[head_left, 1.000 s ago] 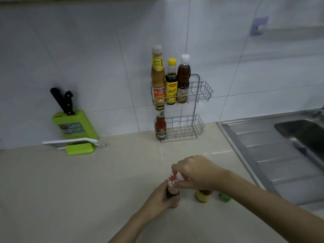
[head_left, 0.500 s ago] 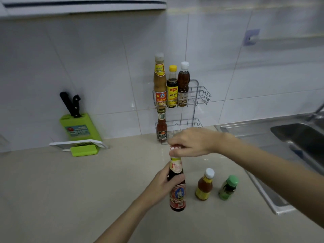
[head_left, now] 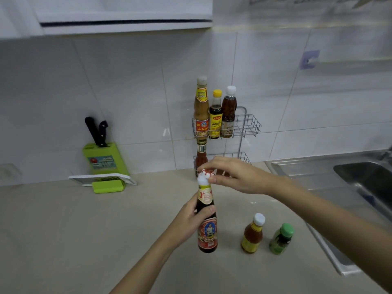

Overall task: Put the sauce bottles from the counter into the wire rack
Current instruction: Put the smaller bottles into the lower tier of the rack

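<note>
My left hand grips the body of a tall dark sauce bottle with a red label, held upright just above the counter. My right hand pinches the bottle's red-and-white cap at the top. To the right, a small orange sauce bottle with a white cap and a small green bottle stand on the counter. The two-tier wire rack on the wall holds three bottles on its upper shelf and one red bottle on the lower shelf.
A green knife block with two black-handled knives stands at the back left, with a white board in a green stand in front of it. A steel sink and drainboard lie to the right. A white cabinet hangs overhead.
The tall bottle has risen from the counter in both hands. The view has tilted up, so the two small bottles and the cabinet came into sight.
</note>
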A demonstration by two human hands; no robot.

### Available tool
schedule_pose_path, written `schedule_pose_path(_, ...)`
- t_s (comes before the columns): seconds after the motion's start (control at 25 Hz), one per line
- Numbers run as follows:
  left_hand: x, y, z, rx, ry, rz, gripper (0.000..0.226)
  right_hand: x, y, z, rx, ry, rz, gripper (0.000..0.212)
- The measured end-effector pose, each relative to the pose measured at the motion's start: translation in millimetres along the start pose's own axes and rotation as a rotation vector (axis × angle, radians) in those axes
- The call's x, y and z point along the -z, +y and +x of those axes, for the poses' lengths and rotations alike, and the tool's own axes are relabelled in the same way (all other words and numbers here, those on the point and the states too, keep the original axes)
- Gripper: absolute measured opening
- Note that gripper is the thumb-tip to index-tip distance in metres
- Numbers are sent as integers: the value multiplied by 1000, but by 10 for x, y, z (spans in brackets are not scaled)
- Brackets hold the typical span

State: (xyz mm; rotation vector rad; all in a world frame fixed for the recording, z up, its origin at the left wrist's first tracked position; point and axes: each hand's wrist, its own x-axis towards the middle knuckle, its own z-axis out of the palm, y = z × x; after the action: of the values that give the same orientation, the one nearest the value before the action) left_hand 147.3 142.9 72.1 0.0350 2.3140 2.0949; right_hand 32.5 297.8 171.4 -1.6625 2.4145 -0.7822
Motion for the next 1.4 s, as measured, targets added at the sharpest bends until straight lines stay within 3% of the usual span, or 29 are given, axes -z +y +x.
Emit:
schedule_pose_path(0.52,22,5,44,-51,22,205,28,-46,14,-27,67,48,-138,42)
schedule_pose_path(0.68,-2,-23,84,-67,39,229,31,-24,15,-33,-3,44,1,39)
schedule_pose_path(0.96,-22,40,96,-74,26,223,39,-226,29,-112,-158,240,401,36)
schedule_pose_path(1.2,-36,29,61,-43,4,219,43,-329,26,-61,-265,319,307,29)
schedule_pose_path(1.4,-23,35,65,-16,19,234,33,-308,-26,-77,-145,276,164,34)
